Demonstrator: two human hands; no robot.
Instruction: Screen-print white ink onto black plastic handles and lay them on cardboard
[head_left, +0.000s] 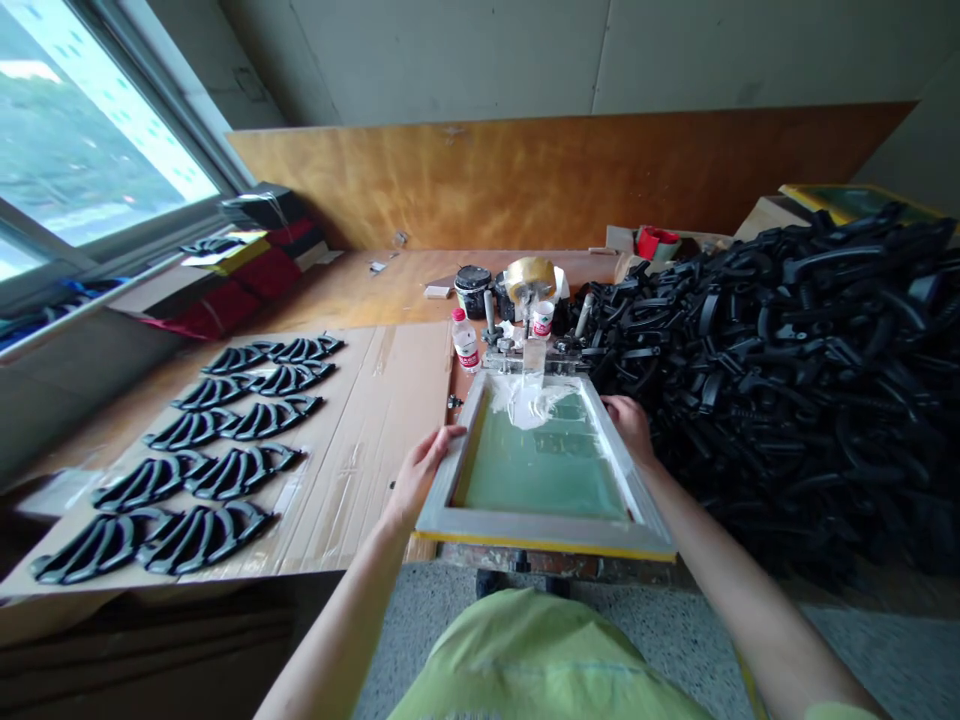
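Observation:
A screen-printing frame (544, 532) with green mesh sits in front of me, clamped at its far end. White ink (534, 402) is smeared at the mesh's far end. My left hand (420, 472) grips the frame's left rail, fingers curled over its edge. On the right rail rests my right hand (628, 425), also closed on the frame.
A large heap of black plastic handles (787, 350) fills the right side. Rows of black handles (202, 460) lie on cardboard at the left. A water bottle (466, 341), black tub (472, 288) and tape roll (530, 277) stand behind the frame. A window is far left.

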